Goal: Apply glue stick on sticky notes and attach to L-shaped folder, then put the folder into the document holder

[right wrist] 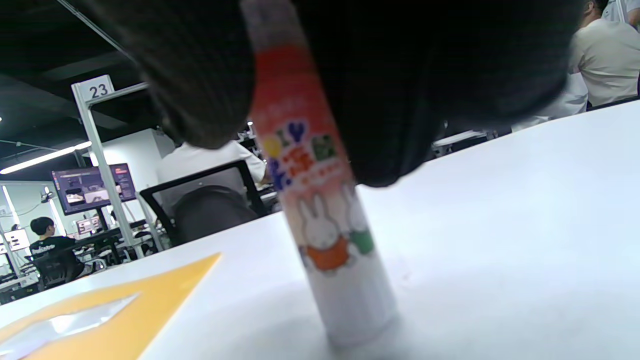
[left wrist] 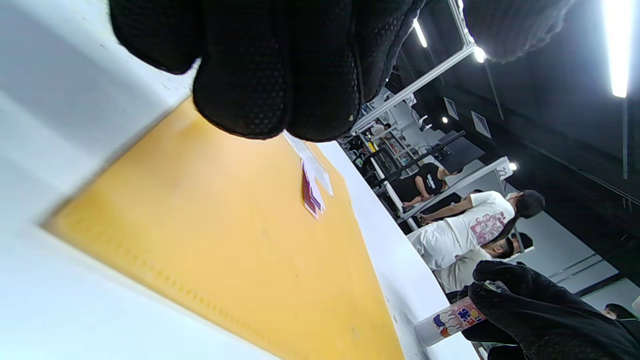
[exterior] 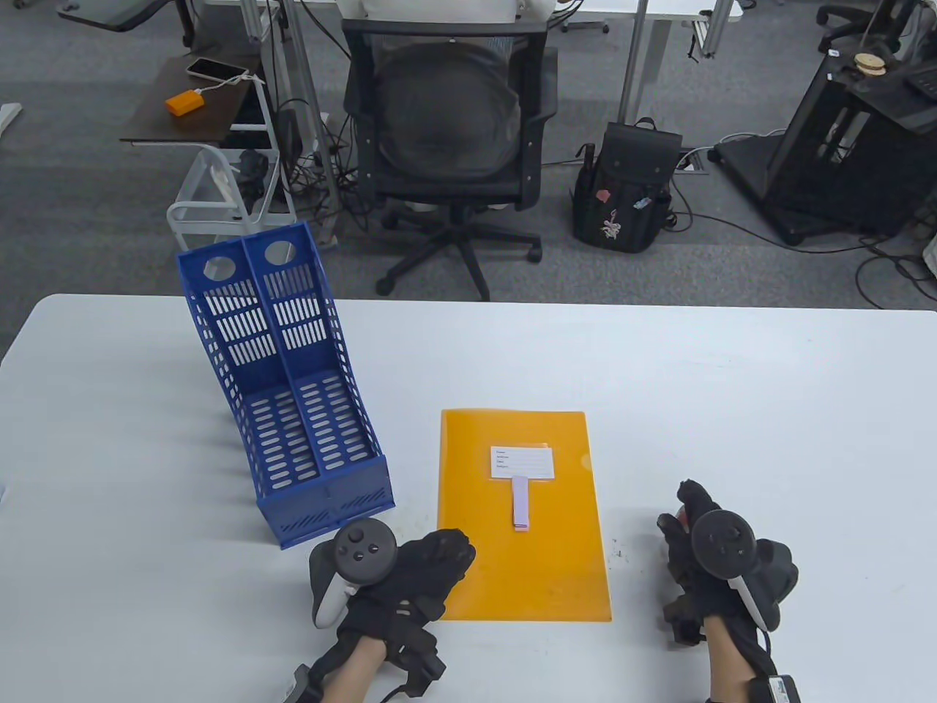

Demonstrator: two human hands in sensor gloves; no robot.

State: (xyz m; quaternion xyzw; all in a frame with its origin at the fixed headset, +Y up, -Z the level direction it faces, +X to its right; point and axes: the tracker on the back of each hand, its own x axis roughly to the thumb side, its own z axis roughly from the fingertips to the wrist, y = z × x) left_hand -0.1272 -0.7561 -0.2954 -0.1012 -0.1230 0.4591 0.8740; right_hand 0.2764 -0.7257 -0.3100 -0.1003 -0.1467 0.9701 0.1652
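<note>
White tabletop [exterior: 732,381] carries the blue document holder [exterior: 293,410] beyond the left hand [exterior: 410,578], whose spread fingers pin the orange folder [exterior: 527,571]; the right hand [exterior: 703,549] grips the glue stick [right wrist: 325,200] upright, ready for the sticky notes [exterior: 520,510].

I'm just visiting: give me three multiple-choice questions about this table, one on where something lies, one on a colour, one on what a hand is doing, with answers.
1. Where are the sticky notes?
A. inside the document holder
B. on the folder, just below its white label
C. on the bare table

2. What colour is the document holder?
A. blue
B. green
C. red

3. What is the right hand doing?
A. lying flat and empty
B. lifting the folder
C. holding the glue stick upright on the table

Answers: 1 B, they lie on the orange folder under the label. 2 A, its slotted walls are blue. 3 C, the glue stick stands on the table in its grip.
</note>
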